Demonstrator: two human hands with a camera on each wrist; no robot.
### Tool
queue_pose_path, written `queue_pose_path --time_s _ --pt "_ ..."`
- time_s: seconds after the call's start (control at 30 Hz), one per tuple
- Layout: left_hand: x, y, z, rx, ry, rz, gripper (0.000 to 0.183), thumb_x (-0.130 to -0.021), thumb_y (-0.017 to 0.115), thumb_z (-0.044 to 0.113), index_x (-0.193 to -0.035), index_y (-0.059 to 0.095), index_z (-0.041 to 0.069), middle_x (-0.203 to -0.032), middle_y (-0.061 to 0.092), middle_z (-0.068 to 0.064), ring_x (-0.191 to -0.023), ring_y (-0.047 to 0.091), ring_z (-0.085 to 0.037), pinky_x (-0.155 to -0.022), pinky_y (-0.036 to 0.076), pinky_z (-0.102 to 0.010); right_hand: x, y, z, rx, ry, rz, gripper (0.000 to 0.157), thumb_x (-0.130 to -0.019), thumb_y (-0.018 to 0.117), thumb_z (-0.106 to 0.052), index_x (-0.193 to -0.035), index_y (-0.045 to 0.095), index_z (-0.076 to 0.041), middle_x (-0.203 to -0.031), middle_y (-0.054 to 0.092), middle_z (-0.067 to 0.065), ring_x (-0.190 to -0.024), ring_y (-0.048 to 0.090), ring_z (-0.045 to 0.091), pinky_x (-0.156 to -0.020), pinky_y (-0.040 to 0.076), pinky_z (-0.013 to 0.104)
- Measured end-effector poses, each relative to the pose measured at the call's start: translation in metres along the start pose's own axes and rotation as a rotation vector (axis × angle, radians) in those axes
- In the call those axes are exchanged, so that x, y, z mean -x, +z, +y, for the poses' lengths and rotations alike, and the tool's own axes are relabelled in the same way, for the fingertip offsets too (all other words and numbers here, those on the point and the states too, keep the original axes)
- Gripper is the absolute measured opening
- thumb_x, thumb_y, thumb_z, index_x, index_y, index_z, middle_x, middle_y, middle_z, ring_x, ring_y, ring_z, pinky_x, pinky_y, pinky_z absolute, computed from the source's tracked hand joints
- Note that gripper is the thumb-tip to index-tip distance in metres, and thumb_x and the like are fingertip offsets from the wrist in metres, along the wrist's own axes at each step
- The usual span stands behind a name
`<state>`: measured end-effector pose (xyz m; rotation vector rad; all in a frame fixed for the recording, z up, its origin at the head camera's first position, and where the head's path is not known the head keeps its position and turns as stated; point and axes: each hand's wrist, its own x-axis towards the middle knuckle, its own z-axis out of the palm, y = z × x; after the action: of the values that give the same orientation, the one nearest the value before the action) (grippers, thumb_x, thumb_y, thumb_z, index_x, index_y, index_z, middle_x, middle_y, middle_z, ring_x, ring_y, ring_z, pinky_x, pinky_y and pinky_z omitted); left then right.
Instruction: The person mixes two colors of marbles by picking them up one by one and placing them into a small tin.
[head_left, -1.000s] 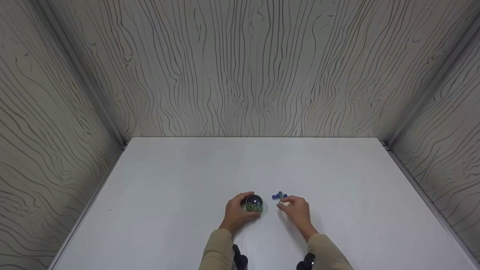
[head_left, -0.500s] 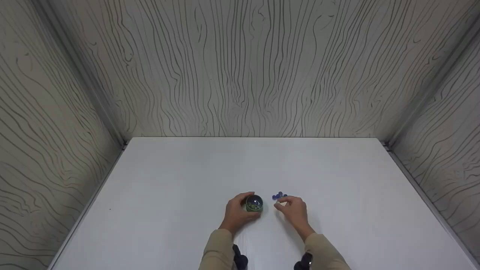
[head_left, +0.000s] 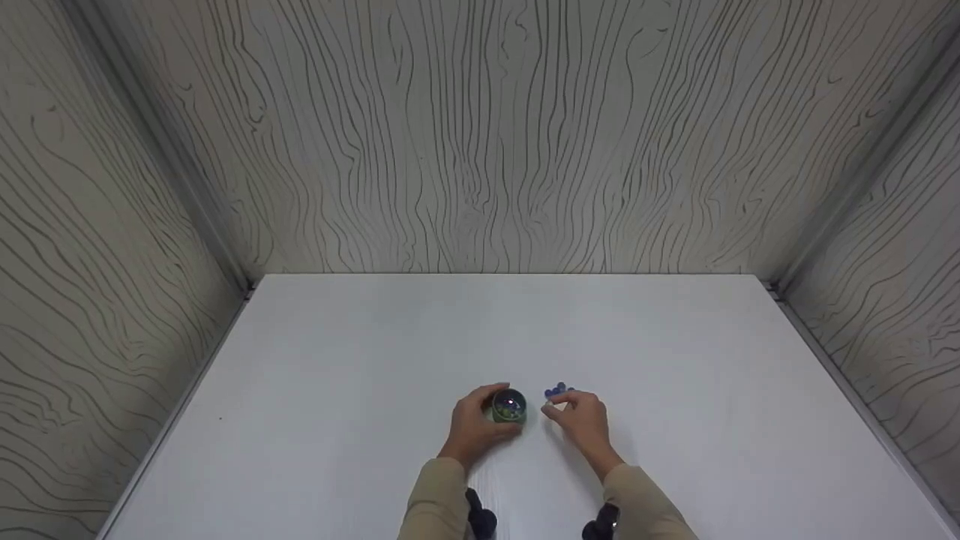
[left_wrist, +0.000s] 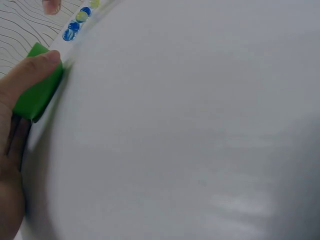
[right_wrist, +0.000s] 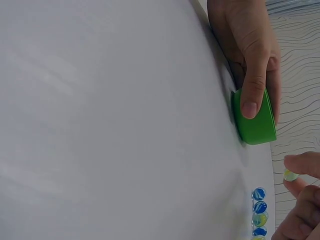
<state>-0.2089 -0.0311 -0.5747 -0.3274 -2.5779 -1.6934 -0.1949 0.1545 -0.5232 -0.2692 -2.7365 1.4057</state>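
Note:
Standing on the white table, a small green cup (head_left: 511,417) is gripped by my left hand (head_left: 471,429), thumb on the near side and fingers around the far side. Small yellowish and dark marbles (head_left: 509,410) show inside the cup from above. Just right of the cup, my right hand (head_left: 588,426) pinches a clear yellow-green marble (right_wrist: 289,175) between thumb and finger, above the table. Several blue and yellow glass marbles (right_wrist: 259,206) lie close together beyond that hand's fingertips; part of this group (head_left: 557,391) is hidden by the fingers in the head view.
The white tabletop (head_left: 337,360) stretches out around both hands. Wood-grain panels enclose it at the back (head_left: 480,150), left (head_left: 97,300) and right (head_left: 892,315). Dark wrist straps with cameras (head_left: 482,517) sit below the sleeves.
My right hand has moved a little left, from the loose marbles toward the cup, with a marble in its fingers. The left hand and the cup have stayed put.

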Motion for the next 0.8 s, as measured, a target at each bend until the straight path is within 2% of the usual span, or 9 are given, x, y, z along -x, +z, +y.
queue_pose_path --time_s 0.17,0.33,0.57,0.8 --pt "0.0008 -0.0004 0.0005 -0.002 0.003 0.001 0.064 -0.067 0.086 0.023 -0.126 0.062 0.013 -0.125 0.067 -0.005 -0.121 0.061 -0.025 -0.109 0.048 -0.039 0.0012 0.0021 -0.0024 -0.015 0.01 -0.016 0.018 -0.077 0.075 -0.013 -0.089 0.074 0.0 -0.07 0.058 0.003 -0.062 0.044 0.011 -0.051 0.034 0.02" --pt "0.0009 -0.0001 0.0001 0.006 -0.001 0.002 0.063 -0.068 0.085 0.022 -0.126 0.062 0.013 -0.126 0.067 -0.005 -0.121 0.061 -0.025 -0.109 0.048 -0.039 0.0021 0.0037 -0.0049 -0.032 -0.02 -0.013 0.018 -0.076 0.075 -0.012 -0.088 0.074 0.001 -0.074 0.064 0.005 -0.063 0.044 0.011 -0.052 0.033 0.019" --pt "0.0007 0.0017 -0.0028 -0.019 0.019 0.011 0.062 -0.069 0.085 0.023 -0.126 0.062 0.016 -0.127 0.066 -0.004 -0.122 0.06 -0.025 -0.11 0.048 -0.04 0.0019 0.0056 -0.0079 -0.023 -0.058 -0.008 0.019 -0.074 0.076 -0.012 -0.087 0.075 0.001 -0.058 0.047 -0.005 -0.056 0.04 0.009 -0.049 0.032 0.018" --pt "0.0002 0.0018 -0.0023 -0.005 -0.004 0.005 0.062 -0.069 0.085 0.022 -0.127 0.062 0.014 -0.127 0.066 -0.003 -0.123 0.06 -0.024 -0.111 0.047 -0.04 0.0026 0.0065 -0.0099 -0.008 -0.065 -0.011 0.018 -0.075 0.075 -0.011 -0.088 0.074 0.001 -0.061 0.049 -0.003 -0.058 0.041 0.01 -0.05 0.031 0.019"
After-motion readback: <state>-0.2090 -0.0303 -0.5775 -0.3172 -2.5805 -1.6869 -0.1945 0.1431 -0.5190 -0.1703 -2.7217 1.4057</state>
